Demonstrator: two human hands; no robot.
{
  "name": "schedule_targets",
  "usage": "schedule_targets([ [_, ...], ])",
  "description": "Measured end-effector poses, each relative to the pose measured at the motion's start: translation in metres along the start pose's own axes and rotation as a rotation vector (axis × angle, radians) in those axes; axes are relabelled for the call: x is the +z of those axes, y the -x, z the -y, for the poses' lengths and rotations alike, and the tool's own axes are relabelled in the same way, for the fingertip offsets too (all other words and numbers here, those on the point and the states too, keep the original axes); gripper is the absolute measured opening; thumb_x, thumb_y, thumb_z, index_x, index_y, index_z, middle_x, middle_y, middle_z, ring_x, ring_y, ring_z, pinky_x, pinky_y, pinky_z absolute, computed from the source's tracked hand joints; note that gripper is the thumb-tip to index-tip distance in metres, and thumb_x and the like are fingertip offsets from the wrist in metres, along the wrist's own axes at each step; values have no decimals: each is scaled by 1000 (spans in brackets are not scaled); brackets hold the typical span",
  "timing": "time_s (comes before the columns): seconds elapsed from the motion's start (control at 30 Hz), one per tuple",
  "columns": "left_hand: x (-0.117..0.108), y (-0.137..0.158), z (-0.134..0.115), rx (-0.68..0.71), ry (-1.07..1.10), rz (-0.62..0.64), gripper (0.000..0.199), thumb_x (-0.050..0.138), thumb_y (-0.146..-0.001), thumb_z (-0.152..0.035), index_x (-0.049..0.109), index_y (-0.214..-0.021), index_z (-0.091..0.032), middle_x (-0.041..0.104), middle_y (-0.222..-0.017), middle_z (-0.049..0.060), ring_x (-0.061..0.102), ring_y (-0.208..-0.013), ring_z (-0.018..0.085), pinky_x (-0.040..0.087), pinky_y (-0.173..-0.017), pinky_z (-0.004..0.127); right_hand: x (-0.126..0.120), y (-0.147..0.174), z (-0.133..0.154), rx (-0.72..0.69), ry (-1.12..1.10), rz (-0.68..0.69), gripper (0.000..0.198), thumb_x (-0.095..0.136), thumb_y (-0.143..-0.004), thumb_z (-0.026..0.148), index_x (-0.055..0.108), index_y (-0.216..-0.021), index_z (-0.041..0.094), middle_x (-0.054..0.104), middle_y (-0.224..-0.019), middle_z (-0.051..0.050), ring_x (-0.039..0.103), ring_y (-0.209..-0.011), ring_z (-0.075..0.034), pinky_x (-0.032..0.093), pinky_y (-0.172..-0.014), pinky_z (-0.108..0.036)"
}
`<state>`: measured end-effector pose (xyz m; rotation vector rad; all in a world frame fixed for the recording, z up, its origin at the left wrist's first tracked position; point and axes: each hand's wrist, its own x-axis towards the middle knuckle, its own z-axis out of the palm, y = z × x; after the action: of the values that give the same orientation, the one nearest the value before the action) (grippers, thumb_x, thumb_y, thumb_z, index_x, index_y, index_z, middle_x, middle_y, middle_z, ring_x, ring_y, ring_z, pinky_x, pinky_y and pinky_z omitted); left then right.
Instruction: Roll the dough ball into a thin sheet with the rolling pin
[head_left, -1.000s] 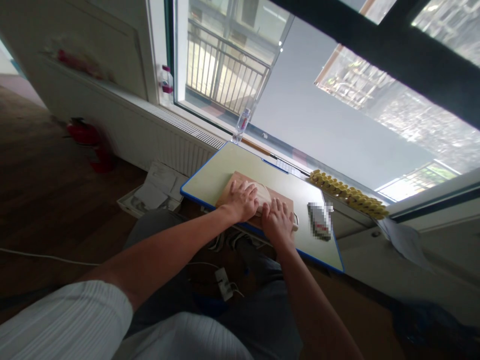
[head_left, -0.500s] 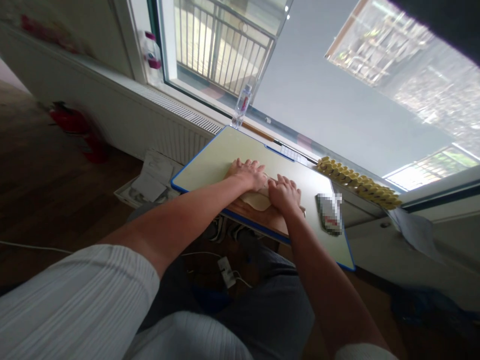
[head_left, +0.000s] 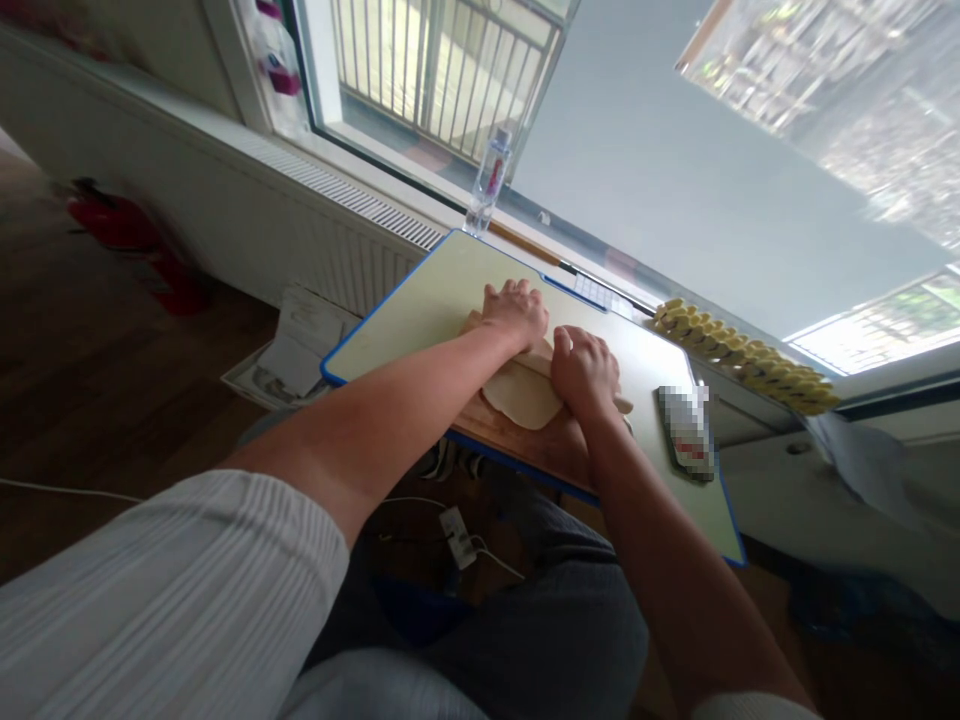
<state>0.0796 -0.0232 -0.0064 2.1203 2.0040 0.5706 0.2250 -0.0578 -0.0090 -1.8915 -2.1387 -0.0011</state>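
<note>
A pale rolling pin (head_left: 537,358) lies across a flat sheet of dough (head_left: 520,396) on a wooden board (head_left: 551,448). My left hand (head_left: 517,315) presses down on the pin's left part, its fingers bent over the far side. Farther right, my right hand (head_left: 586,372) is closed over the pin too, with the pin's end showing just past it. Both palms cover much of the pin, and the far part of the dough is hidden behind the hands. The board rests on a small folding table (head_left: 420,310) with a blue edge.
A phone-like object (head_left: 686,435), partly pixelated, lies at the table's right side. A clear water bottle (head_left: 487,185) stands by the window behind the table. Yellow braided material (head_left: 739,355) runs along the sill. A fire extinguisher (head_left: 139,245) is on the floor at left; a power strip (head_left: 457,537) lies below.
Both hands have moved forward over the dough with the rolling pin, and their fingers are more curled. More of the dough's near part now shows. The camera view has shifted slightly.
</note>
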Motion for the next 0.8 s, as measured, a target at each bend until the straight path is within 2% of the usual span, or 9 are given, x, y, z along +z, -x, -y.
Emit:
schedule_targets([
  [0.07,1,-4,0,0,-7,-11,50,33,-108,-39,65,-140,-18,59,-153,16,51,-140,34,37,-118,56,2,4,1,-18,10,11,53,28,-109,44,70,-135,26,70,-144,-9,55,-137,-31,39,-118,-49],
  [0.23,1,-7,-1,8,-1,-45,52,31,-107,-38,67,-138,-16,60,-151,17,50,-139,34,37,-118,55,1,-9,0,114,-29,164,58,36,-105,46,57,-155,26,57,-161,-9,47,-147,-36,35,-122,-58],
  [0.4,0,-2,-3,37,-28,-22,53,31,-107,-38,70,-135,-15,64,-146,18,52,-137,34,38,-116,55,1,-26,-4,165,-54,257,64,38,-102,46,51,-161,26,49,-167,-8,43,-151,-39,33,-124,-62],
  [0.63,4,-12,-2,-9,-52,20,55,33,-105,-39,69,-139,-14,61,-151,20,51,-140,38,34,-119,62,4,-46,-5,164,-33,286,61,42,-99,45,58,-154,26,53,-163,-13,47,-146,-42,37,-118,-66],
  [0.8,9,-30,0,-7,-51,-30,52,33,-106,-38,69,-136,-14,62,-148,18,51,-139,34,36,-119,56,10,-62,-6,170,-2,285,56,43,-98,44,65,-145,23,55,-159,-16,49,-142,-44,40,-115,-67],
])
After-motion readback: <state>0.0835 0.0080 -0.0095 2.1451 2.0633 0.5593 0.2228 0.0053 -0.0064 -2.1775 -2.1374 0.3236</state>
